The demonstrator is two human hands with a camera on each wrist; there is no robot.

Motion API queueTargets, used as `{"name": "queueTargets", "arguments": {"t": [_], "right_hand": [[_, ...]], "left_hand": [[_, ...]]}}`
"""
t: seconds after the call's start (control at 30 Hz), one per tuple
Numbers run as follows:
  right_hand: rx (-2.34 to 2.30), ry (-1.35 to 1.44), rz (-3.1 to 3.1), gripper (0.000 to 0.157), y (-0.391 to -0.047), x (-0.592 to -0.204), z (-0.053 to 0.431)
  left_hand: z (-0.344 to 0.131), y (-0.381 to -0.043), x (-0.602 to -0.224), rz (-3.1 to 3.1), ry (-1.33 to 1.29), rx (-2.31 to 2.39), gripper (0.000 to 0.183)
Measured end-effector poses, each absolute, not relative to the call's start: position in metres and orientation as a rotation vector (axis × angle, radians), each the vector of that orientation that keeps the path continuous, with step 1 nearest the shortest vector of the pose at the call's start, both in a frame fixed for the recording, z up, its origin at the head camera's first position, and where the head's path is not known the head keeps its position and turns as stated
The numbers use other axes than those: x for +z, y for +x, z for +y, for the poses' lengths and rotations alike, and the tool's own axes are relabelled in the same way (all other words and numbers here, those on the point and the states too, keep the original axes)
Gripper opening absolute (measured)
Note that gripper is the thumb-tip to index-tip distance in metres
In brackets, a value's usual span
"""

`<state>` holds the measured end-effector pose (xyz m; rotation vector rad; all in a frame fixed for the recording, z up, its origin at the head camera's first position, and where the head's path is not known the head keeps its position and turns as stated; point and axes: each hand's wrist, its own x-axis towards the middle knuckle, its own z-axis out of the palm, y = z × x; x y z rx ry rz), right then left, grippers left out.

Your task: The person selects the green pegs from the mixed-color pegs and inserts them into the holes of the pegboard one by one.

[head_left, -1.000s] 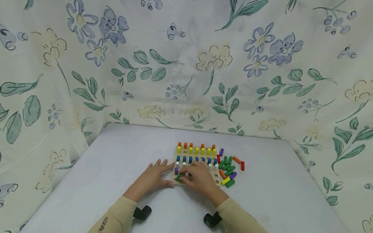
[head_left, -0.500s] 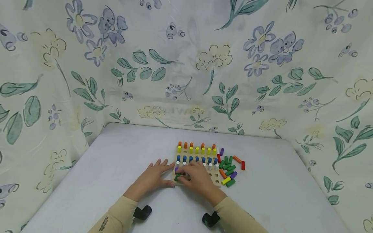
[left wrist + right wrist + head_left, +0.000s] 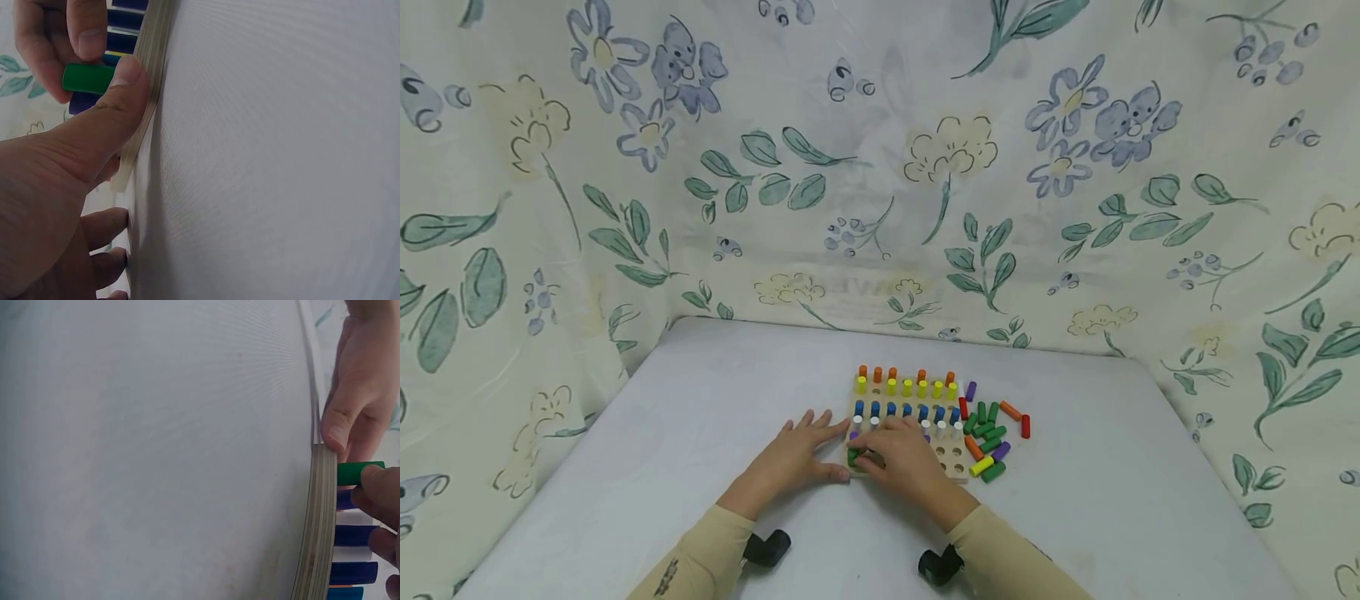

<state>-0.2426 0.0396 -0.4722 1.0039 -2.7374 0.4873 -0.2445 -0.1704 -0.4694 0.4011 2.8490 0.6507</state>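
Note:
A wooden pegboard [image 3: 957, 473] lies on the table with rows of coloured pegs standing in it. My right hand [image 3: 917, 467] pinches a green peg [image 3: 350, 474] between thumb and finger at the near left corner. The peg stands upright there, its base at the board's surface. My left hand [image 3: 797, 454] lies spread beside the board, fingers extended, its thumb [image 3: 128, 94] against the near edge. Behind the green peg are purple pegs [image 3: 356, 535], then white pegs [image 3: 942, 428] and blue pegs [image 3: 891, 409]. The right hand hides part of the nearer rows.
Yellow pegs [image 3: 907, 388] and orange pegs [image 3: 877, 375] fill much of the far rows. Loose pegs lie right of the board: several green pegs [image 3: 981, 412], a red peg [image 3: 1026, 426], an orange peg [image 3: 1010, 412] and a yellow peg [image 3: 981, 467]. A floral cloth [image 3: 880, 208] hangs behind the table.
My right hand has shifted slightly left with the green peg, which has gone from tilted to upright at the corner. The left hand has stayed put.

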Motion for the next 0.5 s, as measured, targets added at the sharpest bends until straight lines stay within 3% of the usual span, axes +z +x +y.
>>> {"name": "queueTargets", "arguments": {"t": [0.5], "right_hand": [[0.552,0.977,-2.778,0.035,-0.2416,-0.4722,0.0422]], "left_hand": [[-0.1703,-0.2448,-0.4702,2.853,0.404,0.657,0.088]]}}
